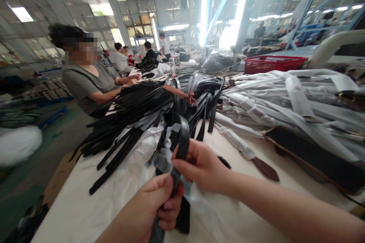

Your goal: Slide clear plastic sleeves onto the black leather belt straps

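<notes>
A black leather strap runs through both my hands, its upper part curving up and back over toward the pile. My left hand is closed round its lower stretch, thumb on top. Just above, my right hand pinches the strap between thumb and fingers. Crumpled clear plastic film lies against the strap beside my fingers. Beyond my hands spreads a large heap of black straps, with a brown tie across it. White wrapping lies under the heap's near edge.
Straps wrapped in white are piled at the right, one with a brown leather end. A long black-topped block lies before them. A red basket stands behind. At the left, a co-worker works across the white table.
</notes>
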A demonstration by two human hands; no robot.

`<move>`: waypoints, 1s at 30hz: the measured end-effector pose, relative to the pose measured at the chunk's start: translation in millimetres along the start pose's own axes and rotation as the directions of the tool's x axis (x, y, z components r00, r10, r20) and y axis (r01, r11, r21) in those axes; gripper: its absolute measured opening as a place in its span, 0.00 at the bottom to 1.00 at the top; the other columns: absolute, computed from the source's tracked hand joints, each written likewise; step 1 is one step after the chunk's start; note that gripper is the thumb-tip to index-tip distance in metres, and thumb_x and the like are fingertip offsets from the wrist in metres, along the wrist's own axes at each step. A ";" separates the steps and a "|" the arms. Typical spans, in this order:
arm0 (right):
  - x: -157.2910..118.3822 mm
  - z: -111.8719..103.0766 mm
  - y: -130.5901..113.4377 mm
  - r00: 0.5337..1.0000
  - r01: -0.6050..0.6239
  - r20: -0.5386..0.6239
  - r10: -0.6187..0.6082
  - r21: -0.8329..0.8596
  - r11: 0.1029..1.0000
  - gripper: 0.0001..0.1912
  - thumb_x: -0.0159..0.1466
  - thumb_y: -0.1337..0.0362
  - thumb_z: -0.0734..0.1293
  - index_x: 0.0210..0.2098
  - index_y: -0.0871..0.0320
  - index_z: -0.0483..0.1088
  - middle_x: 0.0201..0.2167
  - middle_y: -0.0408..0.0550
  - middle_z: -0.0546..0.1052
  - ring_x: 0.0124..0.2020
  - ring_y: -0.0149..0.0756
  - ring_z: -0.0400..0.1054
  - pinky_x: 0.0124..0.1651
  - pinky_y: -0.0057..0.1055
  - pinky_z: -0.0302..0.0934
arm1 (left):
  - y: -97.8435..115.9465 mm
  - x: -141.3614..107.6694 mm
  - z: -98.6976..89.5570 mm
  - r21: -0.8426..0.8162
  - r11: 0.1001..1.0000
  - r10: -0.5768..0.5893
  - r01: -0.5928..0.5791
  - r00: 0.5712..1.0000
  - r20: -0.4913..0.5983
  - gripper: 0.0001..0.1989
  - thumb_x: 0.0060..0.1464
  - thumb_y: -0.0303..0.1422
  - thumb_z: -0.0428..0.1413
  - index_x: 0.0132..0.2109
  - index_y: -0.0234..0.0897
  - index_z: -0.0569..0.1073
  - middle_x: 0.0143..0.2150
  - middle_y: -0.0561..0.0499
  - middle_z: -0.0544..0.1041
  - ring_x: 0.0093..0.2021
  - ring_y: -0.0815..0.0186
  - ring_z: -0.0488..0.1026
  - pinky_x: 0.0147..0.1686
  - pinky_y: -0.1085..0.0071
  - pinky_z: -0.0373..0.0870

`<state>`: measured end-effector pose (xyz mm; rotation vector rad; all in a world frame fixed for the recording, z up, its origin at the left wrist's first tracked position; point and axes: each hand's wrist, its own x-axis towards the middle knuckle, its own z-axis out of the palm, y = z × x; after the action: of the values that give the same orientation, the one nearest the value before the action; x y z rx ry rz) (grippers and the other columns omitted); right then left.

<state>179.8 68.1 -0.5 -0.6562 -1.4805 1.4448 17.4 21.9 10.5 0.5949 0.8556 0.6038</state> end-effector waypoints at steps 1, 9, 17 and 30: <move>-2.2 1.5 -1.0 0.997 -0.013 0.077 0.011 0.021 1.000 0.11 0.58 0.60 0.70 0.30 0.60 0.65 0.19 0.38 0.66 0.18 0.23 0.59 0.20 0.21 0.52 | -0.1 -1.9 1.3 0.008 1.000 -0.007 0.007 1.000 0.018 0.20 0.47 0.47 0.63 0.31 0.33 0.69 0.19 0.61 0.56 0.18 0.79 0.46 0.18 0.80 0.40; 28.2 -34.5 5.1 0.971 -0.121 -0.119 0.206 0.495 0.860 0.16 0.56 0.53 0.71 0.31 0.62 0.72 0.08 0.30 0.55 0.11 0.19 0.40 0.15 0.21 0.33 | -4.0 -3.7 5.8 0.058 0.998 -0.017 0.017 1.000 0.002 0.18 0.52 0.45 0.60 0.32 0.34 0.68 0.19 0.61 0.56 0.18 0.79 0.43 0.19 0.79 0.38; 4.7 1.6 6.1 0.976 -0.209 0.116 0.182 0.303 0.930 0.20 0.57 0.50 0.71 0.32 0.65 0.74 0.13 0.36 0.62 0.15 0.20 0.49 0.18 0.21 0.41 | -5.6 2.6 -4.1 0.071 0.996 0.043 -0.052 0.993 0.114 0.22 0.50 0.51 0.58 0.29 0.36 0.65 0.18 0.61 0.56 0.17 0.78 0.46 0.19 0.77 0.39; -13.1 6.8 -13.9 0.959 0.252 -0.025 -0.283 -0.384 0.888 0.24 0.60 0.65 0.66 0.13 0.59 0.51 0.14 0.37 0.50 0.17 0.23 0.44 0.21 0.27 0.38 | -0.9 3.4 -8.8 0.362 0.905 0.184 -0.224 0.973 0.142 0.29 0.41 0.59 0.58 0.29 0.33 0.69 0.21 0.56 0.61 0.19 0.76 0.52 0.21 0.73 0.42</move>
<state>182.4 51.3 10.4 -0.6988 -1.7280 0.9181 12.2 25.7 3.6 1.0683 0.8202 0.5949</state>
